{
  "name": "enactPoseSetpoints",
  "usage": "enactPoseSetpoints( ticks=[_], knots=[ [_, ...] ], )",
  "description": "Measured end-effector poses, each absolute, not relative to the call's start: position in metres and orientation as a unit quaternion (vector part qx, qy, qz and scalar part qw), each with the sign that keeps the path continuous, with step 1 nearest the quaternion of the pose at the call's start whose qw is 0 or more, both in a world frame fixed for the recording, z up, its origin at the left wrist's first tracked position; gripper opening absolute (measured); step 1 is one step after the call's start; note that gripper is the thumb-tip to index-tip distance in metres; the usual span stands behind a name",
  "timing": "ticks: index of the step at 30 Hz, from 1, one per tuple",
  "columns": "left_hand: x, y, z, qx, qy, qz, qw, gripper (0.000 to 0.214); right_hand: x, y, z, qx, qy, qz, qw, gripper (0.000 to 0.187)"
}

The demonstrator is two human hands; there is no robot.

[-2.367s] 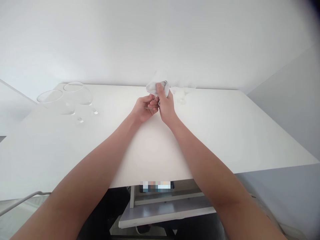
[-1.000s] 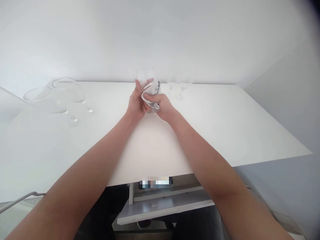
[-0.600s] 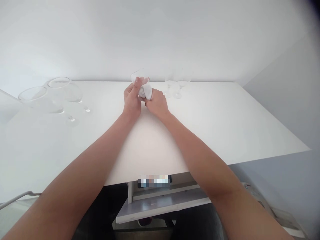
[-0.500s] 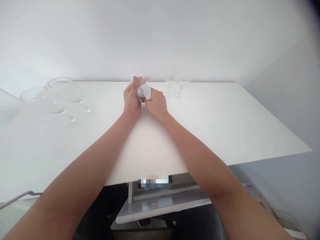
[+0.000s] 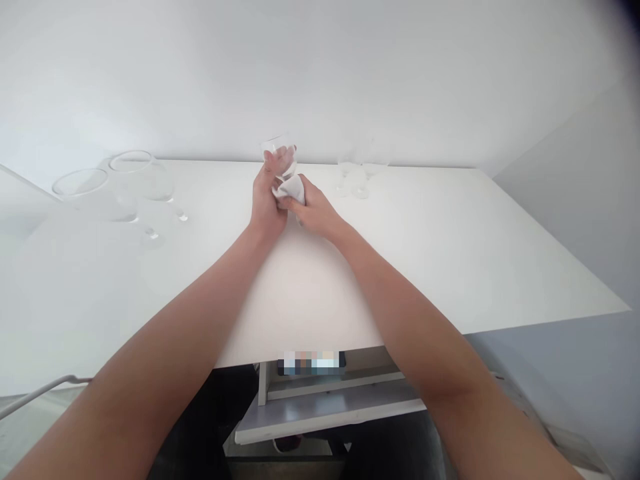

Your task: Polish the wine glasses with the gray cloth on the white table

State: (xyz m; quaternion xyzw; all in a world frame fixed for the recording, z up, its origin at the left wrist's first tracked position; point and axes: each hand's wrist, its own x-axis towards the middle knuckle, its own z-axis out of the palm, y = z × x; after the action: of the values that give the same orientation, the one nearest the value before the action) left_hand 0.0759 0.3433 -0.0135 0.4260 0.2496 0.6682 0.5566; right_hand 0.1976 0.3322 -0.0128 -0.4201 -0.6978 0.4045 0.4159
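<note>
My left hand is wrapped round a clear glass, whose rim shows above my fingers, held above the white table. My right hand grips a small white cloth and presses it against the lower part of the glass. The glass's lower part is hidden by both hands and the cloth.
Two large clear wine glasses stand at the far left of the table, one beside the other. Two smaller clear glasses stand by the wall, right of my hands. A grey shelf sits under the table's front edge.
The glass has gone from my right hand, with the cloth, to my left hand. The cloth in my right hand has shifted down from the glass's bowl to its lower part.
</note>
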Motion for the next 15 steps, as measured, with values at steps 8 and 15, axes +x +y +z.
enactPoseSetpoints(
  ticks=[8, 15],
  knots=[
    [0.0811, 0.3392, -0.008, 0.39, 0.249, 0.648, 0.604, 0.05, 0.2026, 0.3396, -0.0148, -0.39, -0.636, 0.49, 0.451, 0.024],
    [0.0788, 0.3452, -0.0129, 0.394, 0.241, 0.65, 0.604, 0.058, 0.1967, 0.3361, -0.0122, -0.425, -0.658, 0.44, 0.439, 0.02]
  ],
)
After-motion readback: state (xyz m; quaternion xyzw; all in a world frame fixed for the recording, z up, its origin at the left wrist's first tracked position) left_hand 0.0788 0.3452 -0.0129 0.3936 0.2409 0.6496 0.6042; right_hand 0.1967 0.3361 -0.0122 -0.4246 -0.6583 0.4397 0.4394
